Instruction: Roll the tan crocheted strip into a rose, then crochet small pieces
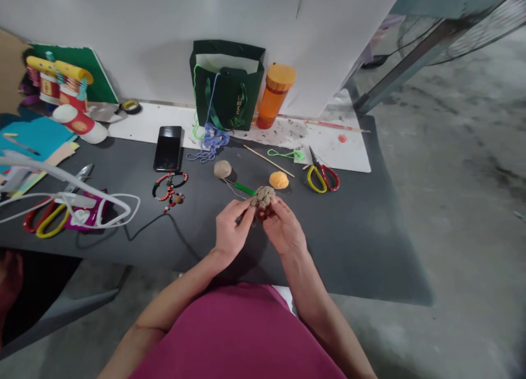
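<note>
Above the table's front part, a small beige piece of crochet (264,196) is pinched between my two hands. My left hand (232,229) is closed on its left side, thumb and forefinger together. The fingertips of my right hand (285,227) grip its right edge, and the lower fingers curl underneath. Just beyond the piece is a green-handled crochet hook (245,189); whether it touches my fingers I cannot tell. A thin strand runs from the beige yarn ball (222,169) toward my hands. An orange-yellow ball (279,179) lies slightly behind the piece.
Scissors (322,176) lie to the right, near a thin wooden stick (269,161). Behind stand a dark green paper bag (227,88) and an orange bottle (274,99). Leftward are a phone (167,149), beaded bracelets (169,188) and a white cable (123,222). Another person's hand (12,272) shows far left.
</note>
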{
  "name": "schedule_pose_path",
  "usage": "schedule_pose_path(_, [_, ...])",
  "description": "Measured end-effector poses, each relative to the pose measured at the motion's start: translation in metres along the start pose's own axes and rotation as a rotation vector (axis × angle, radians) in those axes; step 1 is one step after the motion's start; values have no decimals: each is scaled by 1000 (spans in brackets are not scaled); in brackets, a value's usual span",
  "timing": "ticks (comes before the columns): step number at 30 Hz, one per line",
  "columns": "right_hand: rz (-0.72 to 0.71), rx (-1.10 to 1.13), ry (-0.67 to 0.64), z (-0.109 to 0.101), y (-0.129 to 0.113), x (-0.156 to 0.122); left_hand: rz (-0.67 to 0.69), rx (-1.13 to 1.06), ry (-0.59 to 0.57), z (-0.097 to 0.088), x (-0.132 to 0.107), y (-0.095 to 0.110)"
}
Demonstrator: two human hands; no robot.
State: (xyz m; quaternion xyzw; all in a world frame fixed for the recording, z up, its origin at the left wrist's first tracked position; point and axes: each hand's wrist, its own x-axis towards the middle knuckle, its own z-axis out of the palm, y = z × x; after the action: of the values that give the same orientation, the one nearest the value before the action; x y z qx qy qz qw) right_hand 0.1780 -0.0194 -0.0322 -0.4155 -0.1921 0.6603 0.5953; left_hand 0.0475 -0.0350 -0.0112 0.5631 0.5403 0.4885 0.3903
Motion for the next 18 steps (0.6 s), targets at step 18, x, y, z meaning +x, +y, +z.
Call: schedule_pose_path(18, [-194, -250, 169, 14, -1, -14, 231, 3, 225, 8, -12, -18])
